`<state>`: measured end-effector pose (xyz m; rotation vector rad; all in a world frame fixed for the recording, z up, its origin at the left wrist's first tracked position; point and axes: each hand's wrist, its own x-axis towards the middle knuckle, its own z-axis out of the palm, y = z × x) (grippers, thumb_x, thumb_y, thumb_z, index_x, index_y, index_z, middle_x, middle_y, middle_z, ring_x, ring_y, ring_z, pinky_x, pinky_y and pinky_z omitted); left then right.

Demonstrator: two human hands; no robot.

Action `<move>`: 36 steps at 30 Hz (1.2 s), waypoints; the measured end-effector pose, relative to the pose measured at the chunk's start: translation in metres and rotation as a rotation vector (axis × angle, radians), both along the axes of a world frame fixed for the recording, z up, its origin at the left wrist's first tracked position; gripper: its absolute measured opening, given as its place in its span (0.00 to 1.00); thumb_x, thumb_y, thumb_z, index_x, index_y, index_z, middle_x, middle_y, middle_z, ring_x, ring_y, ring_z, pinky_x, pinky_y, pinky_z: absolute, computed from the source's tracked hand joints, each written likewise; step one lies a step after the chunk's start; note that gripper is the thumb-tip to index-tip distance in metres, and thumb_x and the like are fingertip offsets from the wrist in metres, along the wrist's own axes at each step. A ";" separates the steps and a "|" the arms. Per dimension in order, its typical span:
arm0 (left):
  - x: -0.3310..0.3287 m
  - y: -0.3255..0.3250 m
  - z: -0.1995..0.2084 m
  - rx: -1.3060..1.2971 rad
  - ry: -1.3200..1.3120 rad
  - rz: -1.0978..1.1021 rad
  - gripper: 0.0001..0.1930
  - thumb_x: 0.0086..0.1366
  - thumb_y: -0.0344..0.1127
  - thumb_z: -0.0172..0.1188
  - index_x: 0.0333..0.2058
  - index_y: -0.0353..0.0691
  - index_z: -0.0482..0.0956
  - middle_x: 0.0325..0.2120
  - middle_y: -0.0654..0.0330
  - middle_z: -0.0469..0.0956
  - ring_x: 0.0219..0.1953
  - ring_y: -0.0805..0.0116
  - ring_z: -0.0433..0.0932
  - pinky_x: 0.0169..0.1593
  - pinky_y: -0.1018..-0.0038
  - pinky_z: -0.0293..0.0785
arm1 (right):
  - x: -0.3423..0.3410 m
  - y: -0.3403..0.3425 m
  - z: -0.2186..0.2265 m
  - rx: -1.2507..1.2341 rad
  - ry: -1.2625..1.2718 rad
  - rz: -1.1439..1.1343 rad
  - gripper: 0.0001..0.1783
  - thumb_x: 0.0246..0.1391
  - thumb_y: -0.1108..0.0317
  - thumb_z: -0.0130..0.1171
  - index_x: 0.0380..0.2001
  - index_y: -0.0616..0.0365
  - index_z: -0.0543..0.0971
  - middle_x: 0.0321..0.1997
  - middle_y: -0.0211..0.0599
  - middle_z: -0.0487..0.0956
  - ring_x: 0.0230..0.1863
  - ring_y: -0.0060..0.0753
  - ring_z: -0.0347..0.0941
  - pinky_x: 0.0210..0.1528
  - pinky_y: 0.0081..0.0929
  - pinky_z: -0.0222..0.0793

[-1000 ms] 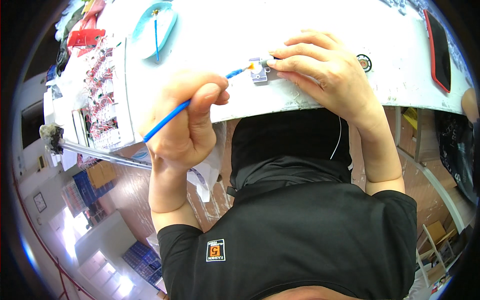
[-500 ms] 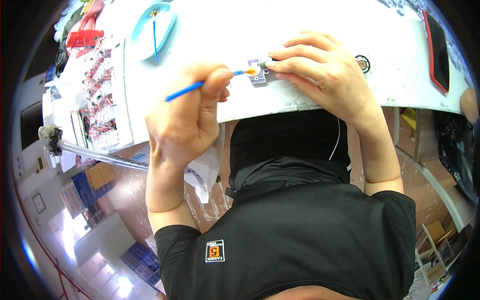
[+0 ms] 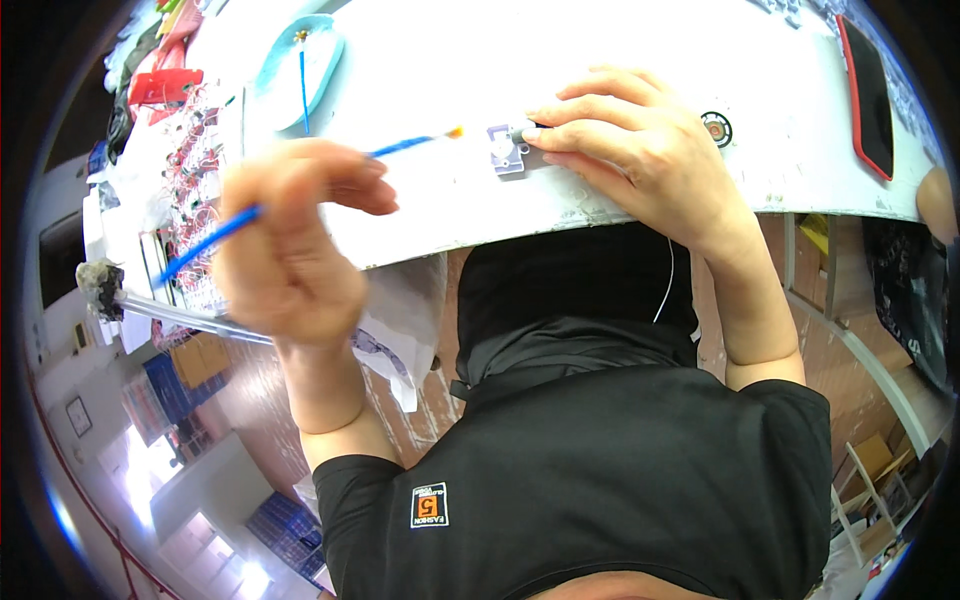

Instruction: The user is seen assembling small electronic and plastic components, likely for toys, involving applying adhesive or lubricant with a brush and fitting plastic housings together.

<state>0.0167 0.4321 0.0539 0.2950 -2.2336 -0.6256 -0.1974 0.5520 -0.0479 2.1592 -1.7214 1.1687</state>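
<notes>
My left hand [image 3: 290, 245], blurred by motion, grips a thin blue brush [image 3: 415, 144] with an orange-yellow tip. That tip hovers just left of a small pale-purple plastic part [image 3: 508, 165], apart from it. My right hand [image 3: 650, 150] rests on the white table [image 3: 420, 215], its fingertips pinching the part's right side. A small grey piece [image 3: 520, 134] shows at those fingertips, mostly covered by them. Farther left, a light-blue dish [image 3: 268, 95] holds a second blue brush [image 3: 305, 90], whose handle sticks out over the near rim.
A small round black-rimmed speaker [image 3: 716, 129] lies right of my right hand. Beyond it is a red-edged phone [image 3: 868, 100]. Wired boards [image 3: 190, 190] crowd the left side near a red packet [image 3: 165, 87]. Part of another person's arm [image 3: 937, 205] shows at the right edge.
My left hand has swung left with the brush, lifting its tip off the plastic part. My right hand stays on the part, nearly unmoved.
</notes>
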 end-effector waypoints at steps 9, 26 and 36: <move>0.062 -0.108 -0.037 0.274 0.394 0.578 0.18 0.80 0.40 0.46 0.43 0.28 0.76 0.30 0.49 0.82 0.28 0.64 0.83 0.35 0.70 0.85 | 0.007 0.007 0.008 0.001 -0.012 -0.004 0.08 0.53 0.66 0.68 0.37 0.53 0.85 0.44 0.29 0.85 0.51 0.36 0.77 0.56 0.34 0.71; 0.015 0.022 -0.040 0.362 0.170 0.056 0.12 0.78 0.32 0.50 0.39 0.27 0.76 0.27 0.54 0.80 0.25 0.70 0.82 0.30 0.76 0.82 | 0.003 0.003 0.007 0.030 0.011 0.017 0.10 0.54 0.67 0.67 0.39 0.54 0.86 0.46 0.28 0.85 0.52 0.34 0.78 0.57 0.33 0.71; -0.005 0.016 -0.046 0.532 0.235 0.135 0.15 0.78 0.38 0.50 0.37 0.29 0.76 0.22 0.56 0.80 0.22 0.70 0.82 0.28 0.76 0.82 | 0.004 0.003 0.007 0.028 0.036 0.021 0.11 0.53 0.67 0.67 0.40 0.54 0.86 0.46 0.29 0.85 0.52 0.34 0.78 0.56 0.32 0.72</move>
